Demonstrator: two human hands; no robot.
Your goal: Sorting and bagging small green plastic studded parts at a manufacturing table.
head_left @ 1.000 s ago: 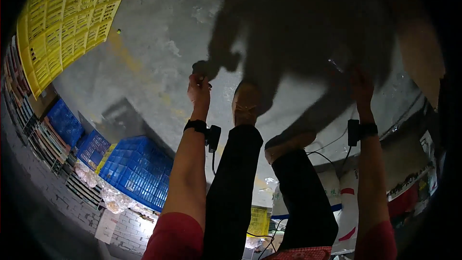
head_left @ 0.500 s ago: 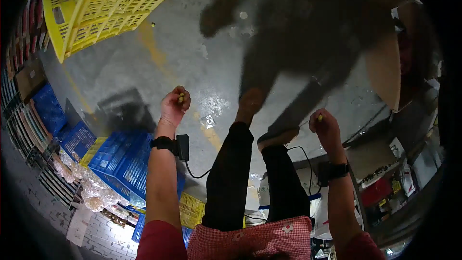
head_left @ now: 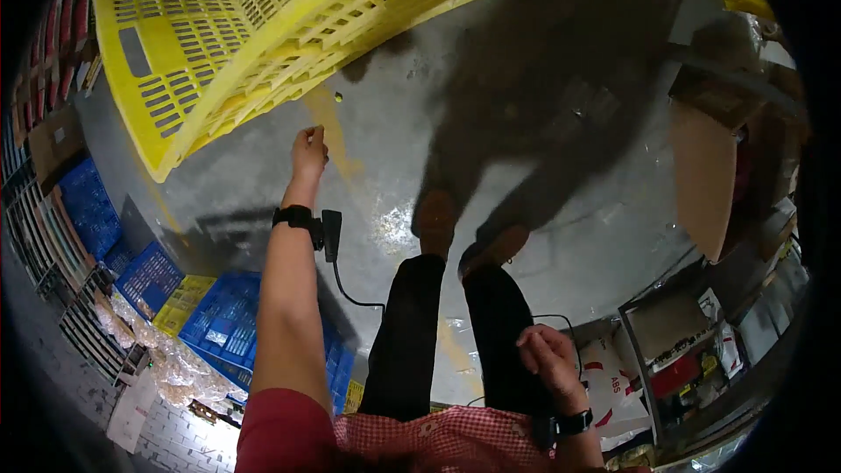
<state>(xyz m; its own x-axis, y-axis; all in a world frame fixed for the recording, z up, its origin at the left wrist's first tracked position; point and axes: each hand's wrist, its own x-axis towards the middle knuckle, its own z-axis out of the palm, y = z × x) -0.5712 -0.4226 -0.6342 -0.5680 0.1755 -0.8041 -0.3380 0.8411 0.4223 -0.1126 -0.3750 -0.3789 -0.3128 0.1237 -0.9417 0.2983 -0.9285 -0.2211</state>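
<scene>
Your left hand (head_left: 309, 151) is extended, fingers loosely apart, holding nothing. A small yellow piece (head_left: 339, 96) sits just beyond it, near the yellow crate's (head_left: 263, 26) rim. Likely light, hard; pinch it. Your right hand (head_left: 547, 359) is curled; contents unclear.

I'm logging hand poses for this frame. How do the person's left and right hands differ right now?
The left hand is stretched out on a straight arm toward the yellow crate; the right hand is drawn back beside the thigh. The left hand's fingers are pinched together near a small yellow bit; the right hand's are loosely curled. Both wrists wear a black band.
</scene>
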